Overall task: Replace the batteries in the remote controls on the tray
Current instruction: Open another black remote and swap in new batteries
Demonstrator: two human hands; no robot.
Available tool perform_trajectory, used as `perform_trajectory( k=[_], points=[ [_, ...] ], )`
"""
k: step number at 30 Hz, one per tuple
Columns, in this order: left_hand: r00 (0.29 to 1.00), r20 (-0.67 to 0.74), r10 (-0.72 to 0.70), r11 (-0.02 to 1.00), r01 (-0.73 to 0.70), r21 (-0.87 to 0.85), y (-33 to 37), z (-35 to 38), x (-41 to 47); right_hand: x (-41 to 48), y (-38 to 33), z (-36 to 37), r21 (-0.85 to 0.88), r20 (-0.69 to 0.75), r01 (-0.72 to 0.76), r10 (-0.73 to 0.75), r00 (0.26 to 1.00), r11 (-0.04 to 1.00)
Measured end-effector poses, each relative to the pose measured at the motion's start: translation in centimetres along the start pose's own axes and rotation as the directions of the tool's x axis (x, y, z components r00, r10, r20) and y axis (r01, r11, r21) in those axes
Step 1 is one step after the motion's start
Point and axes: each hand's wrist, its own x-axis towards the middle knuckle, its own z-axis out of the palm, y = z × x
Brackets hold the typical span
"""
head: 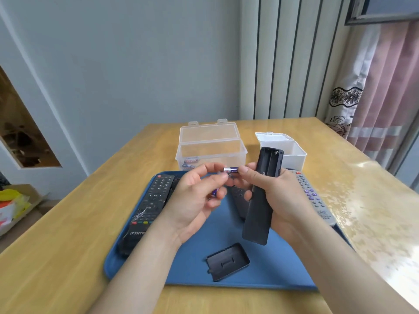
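Remotes lie on a blue tray [283,264]. At the tray's left edge rests a long black remote [156,198], buttons up. Above the tray's middle the left hand [195,200] pinches a purple battery [231,170] between thumb and forefinger, and its lower fingers curl round a second battery [214,192]. Behind the tray stands a clear box [210,150], lid up, with batteries inside. On the tray's near part lies a loose battery cover [227,261]. Right of centre over the tray, the right hand [278,196] grips an open remote [263,200], back up, its battery bay bare, thumb by the purple battery's end. Behind the tray's right corner sits a white box [292,155]. A grey remote [314,198] lies along the tray's right edge.
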Motion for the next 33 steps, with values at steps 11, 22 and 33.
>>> perform_trajectory(
  k=[11,22,33],
  points=[
    [0.993,-0.105,0.06,0.996,-0.067,-0.059,0.0,-0.4,0.2,-0.6,-0.3,0.5,-0.059,0.162,0.002,0.008,0.987,0.998],
    [0.988,-0.148,0.051,0.987,-0.072,-0.143,-0.2,-0.1,0.3,-0.4,0.5,1.1,-0.04,0.125,0.03,-0.025,0.992,0.999],
    [0.942,-0.233,0.241,0.969,-0.246,0.009,0.8,0.2,-0.3,-0.2,1.7,1.2,-0.184,0.065,-0.028,0.04,0.997,0.983]
  ],
)
